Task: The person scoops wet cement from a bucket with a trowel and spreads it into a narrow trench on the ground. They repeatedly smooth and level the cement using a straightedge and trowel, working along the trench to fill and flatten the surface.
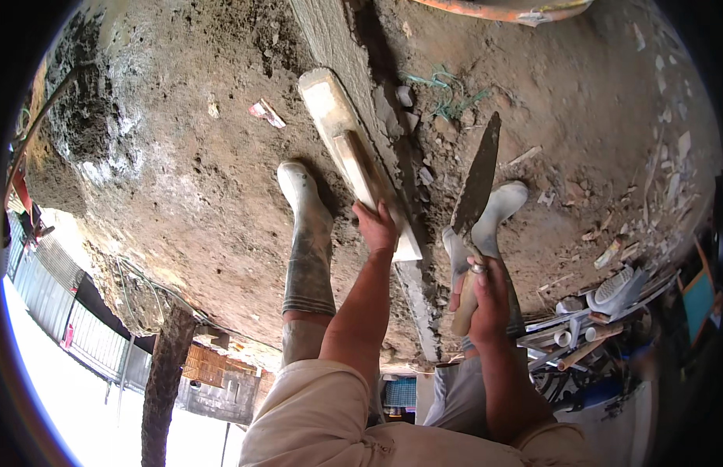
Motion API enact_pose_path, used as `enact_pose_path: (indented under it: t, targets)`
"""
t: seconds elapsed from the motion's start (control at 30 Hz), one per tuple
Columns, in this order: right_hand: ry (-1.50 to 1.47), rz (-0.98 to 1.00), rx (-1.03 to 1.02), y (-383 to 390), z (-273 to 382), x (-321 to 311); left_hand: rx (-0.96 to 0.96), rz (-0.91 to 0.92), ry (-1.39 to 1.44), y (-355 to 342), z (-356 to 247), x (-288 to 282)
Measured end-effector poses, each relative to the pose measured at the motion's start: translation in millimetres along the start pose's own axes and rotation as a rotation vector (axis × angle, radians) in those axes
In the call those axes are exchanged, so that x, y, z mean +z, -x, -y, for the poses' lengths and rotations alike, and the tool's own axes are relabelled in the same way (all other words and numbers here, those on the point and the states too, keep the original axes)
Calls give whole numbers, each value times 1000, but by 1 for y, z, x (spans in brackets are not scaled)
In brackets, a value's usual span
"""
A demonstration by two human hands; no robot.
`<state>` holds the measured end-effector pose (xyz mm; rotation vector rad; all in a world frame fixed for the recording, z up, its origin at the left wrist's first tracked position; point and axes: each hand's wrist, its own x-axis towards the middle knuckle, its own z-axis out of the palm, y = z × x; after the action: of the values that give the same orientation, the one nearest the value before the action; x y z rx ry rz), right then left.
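On my feed, my left grip (377, 227) is clamped on the handle of a long, pale rectangular float (353, 159), aligned along the narrow grey mortar strip (330, 35); my right grip (490, 302) wraps the tan handle of a pointed, mortar-stained metal trowel (478, 177). Tangled green twine (445, 92) lies beyond.

hands (377, 226): 2 | float (353, 165): 1 | trowel (480, 175): 1 | boots (308, 226): 2 | pipes (563, 338): perhaps 2, cluttered edge
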<state>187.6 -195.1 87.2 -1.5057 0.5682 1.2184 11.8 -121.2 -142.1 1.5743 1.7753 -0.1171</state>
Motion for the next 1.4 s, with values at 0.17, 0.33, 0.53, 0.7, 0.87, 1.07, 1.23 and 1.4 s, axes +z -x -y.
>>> enact_pose_path:
  t: [0.17, 0.33, 0.53, 0.7, 0.87, 1.07, 1.23, 1.4]
  targets:
    - [-20, 16, 4, -6, -3, -3, 112, -81, -7, -82, -69, -5]
    - [-51, 54, 15, -4, -8, -6, 194, -33, -56, -159, -162, -17]
    - [-88, -2, 35, -5, -8, -4, 179, 63, -76, -129, -160, -2]
    - [69, 2, 42, -6, -6, -1, 151, 69, -68, -29, -46, 28]
    - [82, -52, 9, -5, -13, -2, 5, 169, -92, 41, 6, 37]
    - [85, -53, 4, -5, -10, 1, 223, 12, -97, -32, -37, 20]
    - [-17, -24, 12, -3, -11, 1, 291, -91, -103, -152, -133, -19]
    - [-59, -23, 7, -3, -8, 3, 271, -38, -96, -227, -198, -53]
